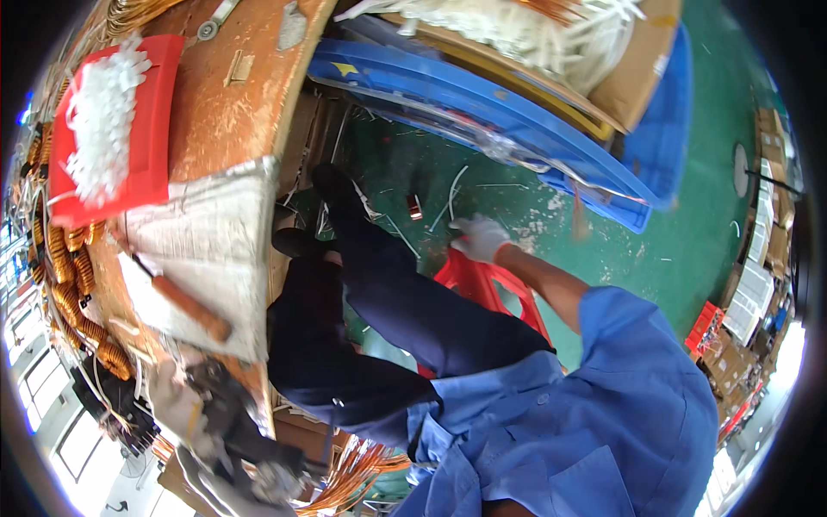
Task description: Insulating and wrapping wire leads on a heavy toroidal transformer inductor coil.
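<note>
My right hand (pixel 481 239), in a white glove with the forearm bare, reaches down beside my thigh. Its fingers close on the edge of a red plastic stool (pixel 482 274), which shows cut-out openings and is partly hidden under my legs. My left hand does not show; only a bit of bare skin appears at the lower edge. To the left, a wooden-handled tool (pixel 191 308) lies on a whitish sheet (pixel 207 233) covering part of the wooden workbench (pixel 233 112).
A red tray (pixel 159 129) of white plastic pieces and several copper coils (pixel 65 284) lie on the bench. Blue bins (pixel 482 129) and a carton (pixel 642 60) of white strips stand beyond. A blurred grey-black machine (pixel 233 414) and copper wires (pixel 362 470) are low at left. Scraps litter the green floor (pixel 620 246).
</note>
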`<state>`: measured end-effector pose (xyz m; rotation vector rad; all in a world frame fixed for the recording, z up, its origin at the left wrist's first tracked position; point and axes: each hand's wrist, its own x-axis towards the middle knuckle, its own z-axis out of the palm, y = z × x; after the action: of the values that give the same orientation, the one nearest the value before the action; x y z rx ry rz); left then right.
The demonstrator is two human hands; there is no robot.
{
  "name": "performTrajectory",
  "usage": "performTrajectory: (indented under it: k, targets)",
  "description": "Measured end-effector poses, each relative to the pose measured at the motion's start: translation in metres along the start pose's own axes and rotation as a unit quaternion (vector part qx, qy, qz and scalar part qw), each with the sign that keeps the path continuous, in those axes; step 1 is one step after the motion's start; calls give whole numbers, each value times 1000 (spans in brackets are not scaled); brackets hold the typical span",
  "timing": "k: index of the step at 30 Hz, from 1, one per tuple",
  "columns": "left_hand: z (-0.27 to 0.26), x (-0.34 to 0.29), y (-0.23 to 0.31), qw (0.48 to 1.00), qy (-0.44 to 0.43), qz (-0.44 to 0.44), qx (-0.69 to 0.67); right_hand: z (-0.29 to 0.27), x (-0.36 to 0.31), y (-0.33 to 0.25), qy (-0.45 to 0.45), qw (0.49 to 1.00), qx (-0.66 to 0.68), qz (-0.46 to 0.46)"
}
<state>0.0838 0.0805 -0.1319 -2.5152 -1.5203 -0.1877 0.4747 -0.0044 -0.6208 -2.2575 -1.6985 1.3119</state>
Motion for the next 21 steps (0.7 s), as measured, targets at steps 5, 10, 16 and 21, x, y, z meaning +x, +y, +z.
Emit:
performTrajectory:
  k: [5, 10, 16, 21]
  targets:
    - [39, 38, -17, 996, -39, -79, 24, 75, 157, -44, -151, 972, -181, 1]
    - [95, 78, -74, 984, -79, -160, -3, 110, 221, -24, -121, 970, -207, 43]
    - [80, 57, -81, 938, -70, -330, -73, 107, 166, 5, -100, 987, -90, 89]
    - [5, 22, 11, 842, 64, -419, -333, -32, 11, 1, 261, 954, 2, -149]
